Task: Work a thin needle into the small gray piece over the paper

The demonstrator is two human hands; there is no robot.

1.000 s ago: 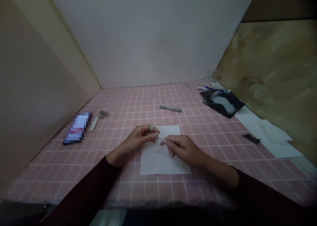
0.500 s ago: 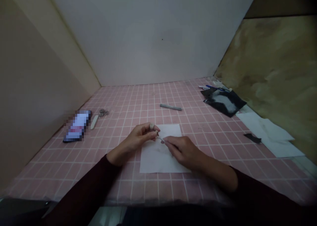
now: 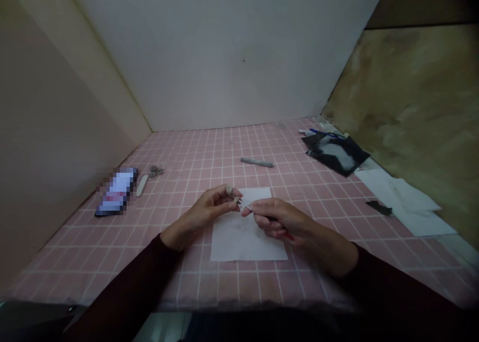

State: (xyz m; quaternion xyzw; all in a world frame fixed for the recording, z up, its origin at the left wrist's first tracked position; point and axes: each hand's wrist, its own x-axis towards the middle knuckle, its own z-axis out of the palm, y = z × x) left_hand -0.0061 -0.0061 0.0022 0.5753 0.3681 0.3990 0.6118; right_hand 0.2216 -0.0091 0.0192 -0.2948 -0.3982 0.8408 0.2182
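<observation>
My left hand [image 3: 210, 207] pinches a small brownish piece [image 3: 236, 200] between thumb and fingertips; its kind is too small to make out. One of its fingers has a pale wrap [image 3: 229, 188] round it. My right hand [image 3: 280, 216] is closed round a slim tool with a pale, narrow tip [image 3: 248, 206] and a red end showing below the palm. That tip points at the small piece, though contact cannot be told. Both hands are above a white sheet of paper [image 3: 239, 244] with faint grey smudges.
Beyond the sheet lies a grey stick [image 3: 256, 162]. To the left are a phone [image 3: 117, 191], a white flat strip [image 3: 142, 185] and scissors [image 3: 156, 171]. On the right lie a black sheet with white marks [image 3: 337, 153], white papers [image 3: 406, 202] and a dark scrap [image 3: 378, 207].
My right hand has turned and its fingers have curled further, so the tool's red end now shows. My left hand stays nearly still with the small piece.
</observation>
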